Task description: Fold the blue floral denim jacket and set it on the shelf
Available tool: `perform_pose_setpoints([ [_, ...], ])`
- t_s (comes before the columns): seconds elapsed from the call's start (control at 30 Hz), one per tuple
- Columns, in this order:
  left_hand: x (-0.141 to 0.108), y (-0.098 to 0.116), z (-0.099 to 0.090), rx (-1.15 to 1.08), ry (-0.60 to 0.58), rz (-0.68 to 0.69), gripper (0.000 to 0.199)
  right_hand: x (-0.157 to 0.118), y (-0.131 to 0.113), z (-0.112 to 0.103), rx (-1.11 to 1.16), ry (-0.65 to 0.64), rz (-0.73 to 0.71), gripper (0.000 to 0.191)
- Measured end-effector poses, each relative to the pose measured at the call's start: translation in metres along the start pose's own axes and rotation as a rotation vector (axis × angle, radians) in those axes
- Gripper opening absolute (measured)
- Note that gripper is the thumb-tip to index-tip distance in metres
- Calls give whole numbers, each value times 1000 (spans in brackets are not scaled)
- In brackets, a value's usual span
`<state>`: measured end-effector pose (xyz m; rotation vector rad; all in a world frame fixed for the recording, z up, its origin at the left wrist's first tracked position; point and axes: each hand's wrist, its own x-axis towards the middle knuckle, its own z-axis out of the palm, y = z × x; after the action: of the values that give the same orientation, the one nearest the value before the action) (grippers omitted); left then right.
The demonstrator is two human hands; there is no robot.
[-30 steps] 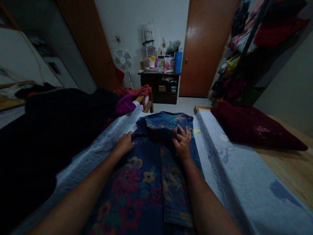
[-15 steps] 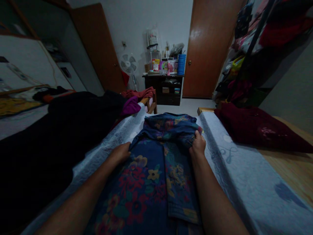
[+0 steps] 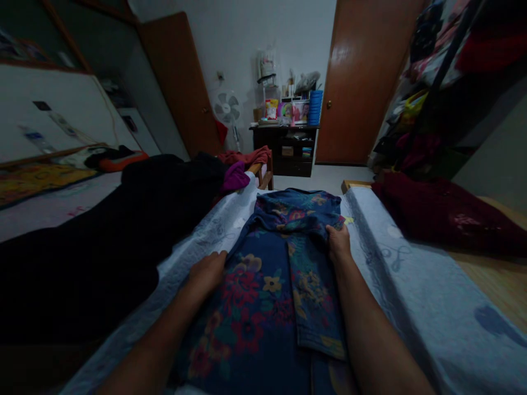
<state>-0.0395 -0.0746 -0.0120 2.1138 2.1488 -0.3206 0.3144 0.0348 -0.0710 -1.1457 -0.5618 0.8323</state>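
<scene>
A dark blue floral long-sleeved top (image 3: 255,291) lies spread out in front of me on the pale patterned bed cover. One sleeve (image 3: 315,296) runs down the right part of its body, and the far end is folded over in a loose band. My left hand (image 3: 209,269) is closed on the top's left edge. On the right, my right hand (image 3: 338,241) pinches the fabric near the end of the folded band. The left fingertips are partly hidden by the cloth.
Dark clothing (image 3: 164,203) is heaped along the left, with a purple cloth (image 3: 235,176) at its end. A maroon garment (image 3: 436,211) rests at the right on a wooden surface. Beyond the bed stand a dark cabinet (image 3: 263,145) and a white fan (image 3: 226,108).
The whole view has shifted, so things appear farther right. My left hand sits slightly nearer to me along the top's edge, and the folded band looks flatter. Both hands keep hold of the fabric.
</scene>
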Motion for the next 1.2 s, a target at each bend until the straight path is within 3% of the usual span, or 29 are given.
perform_pose_setpoints([
  [0.2,-25,-5,-5,61,-40,-44,29,-6,-28,11,-32,-66,-14,37],
  [0.37,-36,-10,-13,32,-27,-29,29,5,-73,7,-51,2,-48,33],
  [0.53,-45,3,-25,-309,30,125,27,22,-103,-18,8,64,-73,37],
  [0.7,-59,37,-11,-663,-65,290,42,25,-98,-47,-51,113,-9,37],
  [0.83,-72,55,4,-437,-87,330,46,14,-86,-60,-158,136,52,40],
  [0.93,-82,60,1,-133,-136,306,36,11,-87,-64,-210,138,37,39],
  [1.0,-86,62,-5,-50,-156,318,33,15,-93,-66,-218,130,8,42],
  [1.2,-93,71,-16,-266,-142,433,35,37,-107,-85,-162,145,-170,48],
])
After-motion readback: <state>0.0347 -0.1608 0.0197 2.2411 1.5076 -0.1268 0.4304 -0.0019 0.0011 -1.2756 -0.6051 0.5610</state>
